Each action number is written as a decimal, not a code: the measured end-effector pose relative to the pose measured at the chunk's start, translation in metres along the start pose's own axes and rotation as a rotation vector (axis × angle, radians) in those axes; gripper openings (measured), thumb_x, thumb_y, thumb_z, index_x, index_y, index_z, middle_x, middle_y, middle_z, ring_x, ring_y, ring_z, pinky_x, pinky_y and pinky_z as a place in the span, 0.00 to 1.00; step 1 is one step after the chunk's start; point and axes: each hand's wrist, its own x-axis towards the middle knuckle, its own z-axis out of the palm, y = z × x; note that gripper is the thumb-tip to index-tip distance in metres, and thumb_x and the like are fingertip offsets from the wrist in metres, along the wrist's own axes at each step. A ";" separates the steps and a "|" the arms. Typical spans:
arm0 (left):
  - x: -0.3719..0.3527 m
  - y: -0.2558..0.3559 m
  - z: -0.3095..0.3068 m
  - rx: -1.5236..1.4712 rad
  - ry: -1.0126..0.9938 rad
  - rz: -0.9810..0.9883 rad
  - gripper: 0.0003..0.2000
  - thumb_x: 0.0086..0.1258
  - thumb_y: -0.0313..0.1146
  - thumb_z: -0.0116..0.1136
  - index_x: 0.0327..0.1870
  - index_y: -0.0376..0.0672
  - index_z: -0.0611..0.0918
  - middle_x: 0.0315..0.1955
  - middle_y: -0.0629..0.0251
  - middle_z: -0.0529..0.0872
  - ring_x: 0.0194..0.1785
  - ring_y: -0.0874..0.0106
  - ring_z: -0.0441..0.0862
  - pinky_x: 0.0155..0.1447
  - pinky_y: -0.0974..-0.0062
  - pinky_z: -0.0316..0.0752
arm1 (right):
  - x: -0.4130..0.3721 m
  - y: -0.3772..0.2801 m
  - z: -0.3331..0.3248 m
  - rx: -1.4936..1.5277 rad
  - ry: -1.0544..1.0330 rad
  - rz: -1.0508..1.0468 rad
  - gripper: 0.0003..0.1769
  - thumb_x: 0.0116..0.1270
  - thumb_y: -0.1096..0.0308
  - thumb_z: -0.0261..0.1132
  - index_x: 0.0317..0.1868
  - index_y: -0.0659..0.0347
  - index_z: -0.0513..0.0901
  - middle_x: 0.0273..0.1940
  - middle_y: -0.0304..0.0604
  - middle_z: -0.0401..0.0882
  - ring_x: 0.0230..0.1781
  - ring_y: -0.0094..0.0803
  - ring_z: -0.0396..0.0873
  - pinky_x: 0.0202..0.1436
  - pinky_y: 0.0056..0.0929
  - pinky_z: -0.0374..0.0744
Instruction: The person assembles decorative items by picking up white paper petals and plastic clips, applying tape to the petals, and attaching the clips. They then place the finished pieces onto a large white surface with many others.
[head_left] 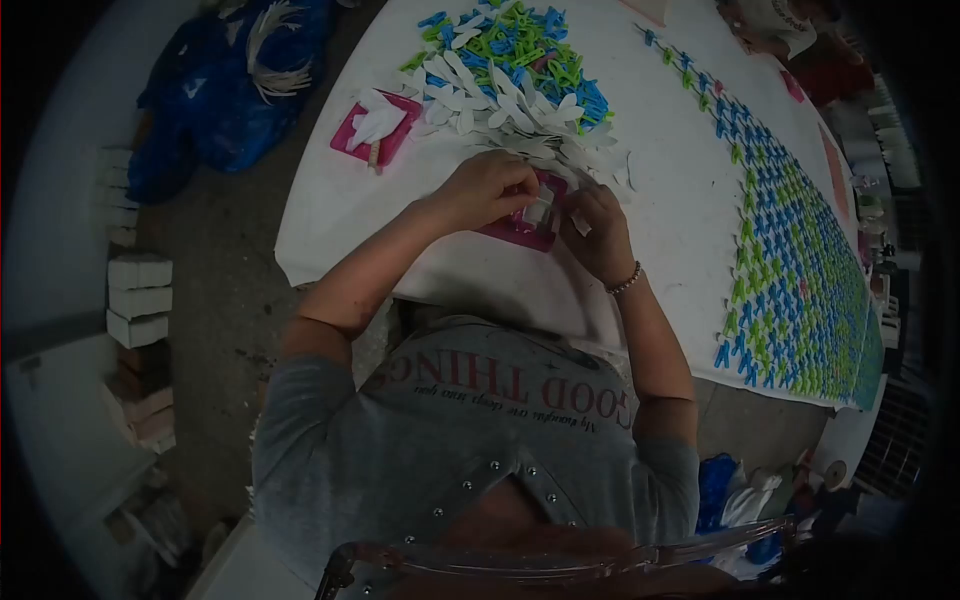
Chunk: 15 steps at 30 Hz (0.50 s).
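On the white table [400, 255], a pink tray [524, 238] lies close to its front edge, with a small whitish piece inside. My left hand [493, 190] reaches over the tray's left side, its fingers bent and pinched together; what they hold is too small to name. At the tray's right side is my right hand [597, 225], fingers curled, with a small pale piece near the fingertips that I cannot make out. Just beyond both hands lie pale flat oval pieces [515, 110], beside a heap of green and blue clips [530, 45].
A second pink tray [350, 130] holding white material [375, 120] is at the left. Rows of blue and green clips [790, 270] cover the table's right side. Blue bags [235, 105] lie beyond the left edge. Part of another person [780, 25] shows at the top right.
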 end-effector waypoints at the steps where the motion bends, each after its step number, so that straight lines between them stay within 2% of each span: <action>1: 0.001 0.001 0.001 -0.002 -0.011 0.011 0.04 0.59 0.30 0.62 0.31 0.43 0.79 0.29 0.65 0.79 0.38 0.64 0.77 0.42 0.67 0.71 | 0.000 -0.003 -0.002 0.031 0.034 0.031 0.17 0.49 0.80 0.65 0.41 0.58 0.77 0.38 0.44 0.77 0.38 0.35 0.77 0.45 0.34 0.76; 3: 0.007 0.004 0.008 -0.004 -0.021 0.025 0.04 0.58 0.30 0.62 0.30 0.42 0.79 0.29 0.65 0.79 0.38 0.64 0.77 0.43 0.67 0.71 | -0.001 -0.002 -0.006 0.057 0.068 0.061 0.17 0.48 0.81 0.64 0.40 0.58 0.77 0.36 0.44 0.77 0.36 0.38 0.76 0.42 0.35 0.75; 5: 0.010 0.005 0.013 -0.011 -0.033 0.051 0.05 0.56 0.29 0.63 0.30 0.42 0.79 0.28 0.65 0.79 0.36 0.63 0.77 0.41 0.67 0.71 | 0.001 0.000 -0.005 0.276 0.181 0.178 0.18 0.48 0.83 0.63 0.41 0.59 0.77 0.37 0.41 0.77 0.35 0.32 0.76 0.41 0.28 0.75; 6: 0.013 0.005 0.015 -0.006 -0.034 0.057 0.05 0.56 0.29 0.63 0.30 0.42 0.79 0.28 0.65 0.79 0.36 0.63 0.77 0.41 0.67 0.71 | 0.004 0.000 -0.006 0.274 0.188 0.175 0.18 0.48 0.83 0.63 0.41 0.59 0.77 0.37 0.41 0.77 0.35 0.32 0.76 0.41 0.28 0.75; 8: 0.015 0.007 0.022 0.005 0.009 0.114 0.05 0.54 0.30 0.63 0.29 0.41 0.79 0.29 0.63 0.80 0.36 0.61 0.79 0.41 0.63 0.72 | 0.008 -0.003 -0.010 0.437 0.163 0.201 0.22 0.51 0.85 0.63 0.48 0.61 0.74 0.42 0.36 0.75 0.36 0.22 0.73 0.41 0.20 0.73; 9: 0.015 0.008 0.023 0.006 0.009 0.117 0.05 0.54 0.30 0.63 0.29 0.41 0.79 0.29 0.63 0.80 0.36 0.61 0.79 0.41 0.63 0.72 | 0.009 -0.005 -0.009 0.434 0.166 0.199 0.22 0.51 0.85 0.63 0.48 0.61 0.74 0.42 0.36 0.75 0.36 0.22 0.73 0.41 0.20 0.73; 11: 0.013 0.011 0.024 -0.102 0.138 0.088 0.06 0.53 0.29 0.64 0.29 0.41 0.79 0.29 0.63 0.81 0.34 0.62 0.79 0.40 0.65 0.73 | 0.014 -0.009 -0.005 0.836 0.181 0.348 0.25 0.53 0.86 0.62 0.53 0.61 0.70 0.43 0.34 0.74 0.38 0.20 0.71 0.44 0.19 0.73; 12: 0.012 0.013 0.023 -0.101 0.140 0.088 0.06 0.53 0.29 0.64 0.29 0.41 0.79 0.29 0.63 0.81 0.34 0.62 0.79 0.40 0.65 0.73 | 0.014 -0.010 -0.002 0.835 0.180 0.346 0.25 0.53 0.86 0.62 0.53 0.61 0.70 0.43 0.34 0.74 0.38 0.20 0.71 0.44 0.19 0.73; 14: 0.009 0.019 0.018 -0.163 0.118 -0.098 0.07 0.54 0.30 0.65 0.29 0.40 0.79 0.28 0.63 0.80 0.33 0.66 0.78 0.38 0.70 0.73 | 0.010 -0.011 0.009 0.865 0.172 0.368 0.27 0.55 0.86 0.62 0.55 0.61 0.68 0.44 0.35 0.73 0.39 0.19 0.71 0.45 0.19 0.72; 15: 0.007 0.019 0.016 -0.163 0.120 -0.102 0.07 0.54 0.30 0.65 0.29 0.40 0.79 0.28 0.63 0.80 0.33 0.66 0.78 0.38 0.70 0.73 | 0.010 -0.011 0.012 0.866 0.168 0.369 0.27 0.55 0.86 0.62 0.55 0.61 0.68 0.44 0.35 0.73 0.39 0.19 0.71 0.45 0.19 0.72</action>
